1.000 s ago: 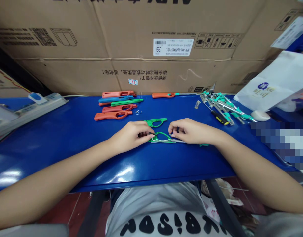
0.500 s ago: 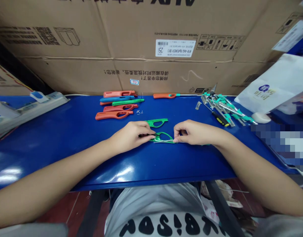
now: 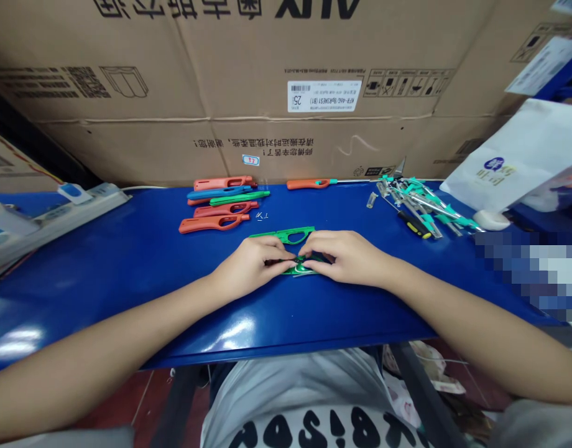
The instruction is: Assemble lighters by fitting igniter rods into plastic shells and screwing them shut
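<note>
While the left hand (image 3: 255,264) and right hand (image 3: 349,256) hold the green casing (image 3: 306,271) with narrowed fingers, I'd steady it flat and press lightly.

Left forearm (image 3: 113,342) and right forearm (image 3: 482,326) angle in from the lower corners, and the hands almost meet, tip to tip! The left hand (image 3: 249,264) pinches, backs of the fingers (image 3: 273,241) up; opposite, the right hand (image 3: 354,256) arches its index finger over the thumb.
</note>
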Tool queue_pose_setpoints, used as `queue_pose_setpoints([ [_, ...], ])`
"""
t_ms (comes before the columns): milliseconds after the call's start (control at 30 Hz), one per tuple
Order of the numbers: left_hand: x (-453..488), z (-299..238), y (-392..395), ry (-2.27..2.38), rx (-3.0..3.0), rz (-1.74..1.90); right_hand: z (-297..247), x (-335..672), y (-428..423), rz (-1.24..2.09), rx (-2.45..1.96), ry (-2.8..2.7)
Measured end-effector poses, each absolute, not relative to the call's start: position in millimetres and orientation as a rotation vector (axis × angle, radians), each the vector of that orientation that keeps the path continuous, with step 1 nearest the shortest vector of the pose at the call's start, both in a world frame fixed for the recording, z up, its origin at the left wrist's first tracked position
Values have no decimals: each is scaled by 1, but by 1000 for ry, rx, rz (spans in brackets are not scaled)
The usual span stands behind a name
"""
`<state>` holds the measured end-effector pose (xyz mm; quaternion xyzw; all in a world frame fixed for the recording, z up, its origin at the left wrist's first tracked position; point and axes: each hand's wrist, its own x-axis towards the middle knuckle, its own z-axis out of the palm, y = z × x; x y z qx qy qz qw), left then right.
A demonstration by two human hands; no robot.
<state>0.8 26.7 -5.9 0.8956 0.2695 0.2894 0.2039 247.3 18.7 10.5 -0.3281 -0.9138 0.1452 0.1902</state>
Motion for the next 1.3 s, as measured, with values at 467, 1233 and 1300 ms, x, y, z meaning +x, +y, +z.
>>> queue_pose_setpoints([
  [467,-4,10,24,809,2303,562,1,246,21,447,-738,-2546],
  [1233,-2,8,25,807,2282,556,5,249,20,267,-769,-2755],
  [1300,-2,9,25,803,2286,555,6,248,18,140,-751,-2818],
])
